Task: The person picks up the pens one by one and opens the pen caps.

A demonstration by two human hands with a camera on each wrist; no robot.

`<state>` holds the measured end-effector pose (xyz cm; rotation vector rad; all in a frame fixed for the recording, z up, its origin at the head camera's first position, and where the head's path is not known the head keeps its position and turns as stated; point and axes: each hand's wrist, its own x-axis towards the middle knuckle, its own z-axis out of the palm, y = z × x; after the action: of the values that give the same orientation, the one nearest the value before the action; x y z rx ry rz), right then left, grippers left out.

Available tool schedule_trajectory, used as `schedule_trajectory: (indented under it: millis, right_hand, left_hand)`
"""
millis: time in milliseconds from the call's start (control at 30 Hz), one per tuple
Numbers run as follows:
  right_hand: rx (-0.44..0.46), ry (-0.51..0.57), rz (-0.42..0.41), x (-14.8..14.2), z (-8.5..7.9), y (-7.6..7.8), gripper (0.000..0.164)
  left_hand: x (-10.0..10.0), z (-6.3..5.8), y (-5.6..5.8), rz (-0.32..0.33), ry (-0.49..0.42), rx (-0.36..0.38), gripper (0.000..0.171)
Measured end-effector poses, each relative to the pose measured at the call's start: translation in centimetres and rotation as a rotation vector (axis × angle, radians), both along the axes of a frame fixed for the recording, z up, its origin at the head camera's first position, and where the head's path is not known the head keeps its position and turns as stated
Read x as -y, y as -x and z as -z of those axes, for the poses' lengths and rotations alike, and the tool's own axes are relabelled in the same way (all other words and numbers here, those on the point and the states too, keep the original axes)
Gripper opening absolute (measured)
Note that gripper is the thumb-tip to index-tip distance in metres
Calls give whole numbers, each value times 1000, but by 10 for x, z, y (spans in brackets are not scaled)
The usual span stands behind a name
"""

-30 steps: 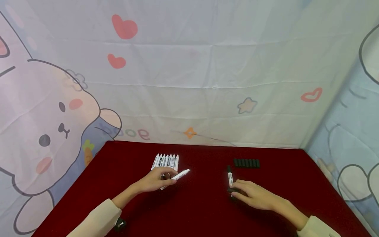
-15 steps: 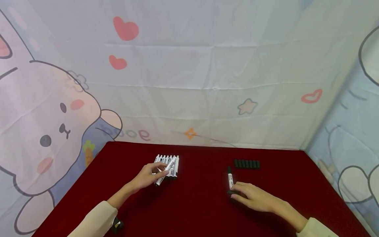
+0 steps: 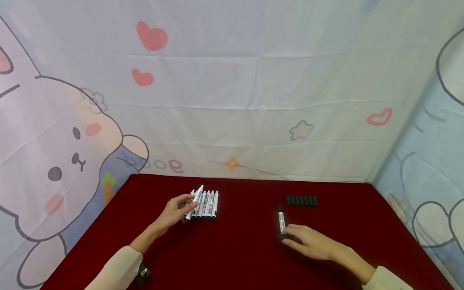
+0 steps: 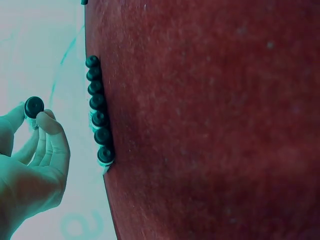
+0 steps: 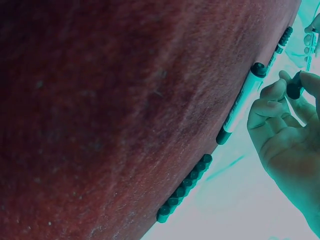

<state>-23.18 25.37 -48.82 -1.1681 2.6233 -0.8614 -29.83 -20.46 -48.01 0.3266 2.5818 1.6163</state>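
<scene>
My left hand (image 3: 177, 210) pinches an uncapped white marker (image 3: 198, 194) between thumb and fingers, its pale tip pointing up and away. In the head view this marker overlaps the left end of a row of several uncapped white markers (image 3: 211, 205) lying side by side. The left wrist view shows the held marker's black end (image 4: 34, 107) apart from the row's black ends. Over on the right, my right hand (image 3: 311, 242) pinches a small black cap (image 5: 294, 87). A white marker with a black cap on it (image 3: 281, 220) lies just beyond those fingertips.
Several black caps (image 3: 301, 200) form a neat row at the back right of the table with a dark red cloth (image 3: 246, 245). A printed curtain (image 3: 261, 88) hangs behind the table's far edge. Some small black object (image 3: 143, 274) shows beside the left sleeve.
My left hand has moved left and turned its marker from pointing right to pointing away, over the row's left end. The right hand has stayed nearly still with the cap.
</scene>
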Motion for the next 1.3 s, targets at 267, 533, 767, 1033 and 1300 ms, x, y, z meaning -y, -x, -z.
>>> schedule_trajectory:
  millis: [267, 533, 767, 1033, 1300]
  right_hand:
    - [-5, 1, 15, -5, 0, 1, 29]
    - [5, 0, 10, -6, 0, 1, 30]
    - [-2, 3, 15, -5, 1, 1, 30]
    - [-5, 13, 5, -4, 4, 0, 29]
    - [-21, 24, 0, -4, 4, 1, 27]
  left_hand:
    - [7, 5, 10, -28, -5, 12, 50]
    - [17, 11, 24, -102, 26, 13, 46]
    - [27, 20, 34, -119, 25, 5, 54]
    - [37, 27, 42, -143, 83, 34, 51]
    - [36, 28, 43, -150, 149, 26, 44]
